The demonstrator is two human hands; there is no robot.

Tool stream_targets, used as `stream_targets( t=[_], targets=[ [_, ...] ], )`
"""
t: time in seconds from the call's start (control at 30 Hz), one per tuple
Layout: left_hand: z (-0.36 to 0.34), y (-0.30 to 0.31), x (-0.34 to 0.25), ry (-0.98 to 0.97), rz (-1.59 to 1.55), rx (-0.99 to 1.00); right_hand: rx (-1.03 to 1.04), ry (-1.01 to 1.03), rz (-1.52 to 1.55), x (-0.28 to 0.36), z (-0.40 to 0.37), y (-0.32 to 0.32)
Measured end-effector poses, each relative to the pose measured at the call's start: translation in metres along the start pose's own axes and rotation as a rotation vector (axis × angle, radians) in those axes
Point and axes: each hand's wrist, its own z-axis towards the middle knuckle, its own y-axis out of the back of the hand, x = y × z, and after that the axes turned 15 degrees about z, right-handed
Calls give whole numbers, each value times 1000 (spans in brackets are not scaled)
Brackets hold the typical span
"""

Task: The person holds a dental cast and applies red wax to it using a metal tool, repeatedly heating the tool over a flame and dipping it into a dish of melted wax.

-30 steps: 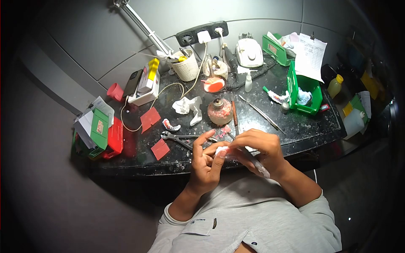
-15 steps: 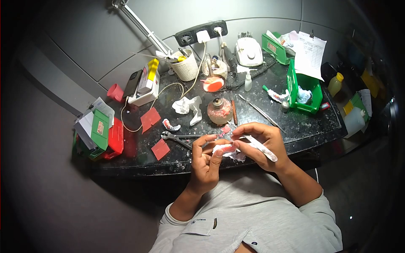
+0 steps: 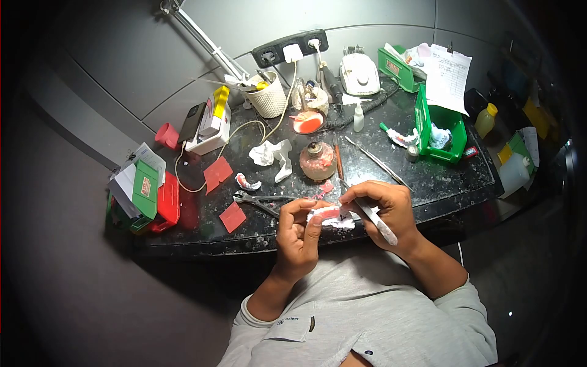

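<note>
My left hand (image 3: 298, 235) is closed around a white plaster dental model (image 3: 333, 223) with pink wax (image 3: 329, 214) along it, the thumb pressing its near side. Close by on the right, my right hand (image 3: 391, 211) grips a wax knife (image 3: 384, 229) with a pale, smeared handle. The knife slants from lower right to upper left, and its narrow end passes beyond the fingers. My right fingertips are right at the model's right end. Both hands are over the desk's front edge.
Pliers (image 3: 263, 199) and pink wax sheets (image 3: 232, 217) lie left of my hands. Beyond them stand a wax-spattered spirit burner (image 3: 318, 164), a crumpled tissue (image 3: 281, 153) and a metal instrument (image 3: 379, 160). A green bin (image 3: 455, 153) is at the right, a red bin (image 3: 168, 202) at the left.
My right fingers have lifted slightly off the wax and shifted right. The wax knife has turned steeper, its handle end swinging down and left. My left hand stays almost in place.
</note>
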Motion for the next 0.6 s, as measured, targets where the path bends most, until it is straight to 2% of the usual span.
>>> stream_targets(
  t=[0.1, 0.17, 0.23, 0.3, 0.37, 0.47, 0.6],
  targets=[
    [0, 2, 5, -32, -9, -30, -26, 0, -37, -1, 3, 7],
    [0, 3, 4, 17, -65, -18, -93, -135, -103, 0, 5, 12],
    [1, 4, 5, 64, -116, -8, -113, -137, -100, -3, 8, 15],
    [1, 4, 8, 179, -266, 8, -219, -75, -80, -5, 9, 14],
    [1, 6, 6, 182, -269, 17, -240, -37, -2, -10, 8, 14],
    [2, 7, 5, 186, -254, 33, -65, 138, -116, 1, 8, 14],
    [2, 7, 11, 213, -223, 12, 56, 206, -52, 9, 7, 4]
  ],
)
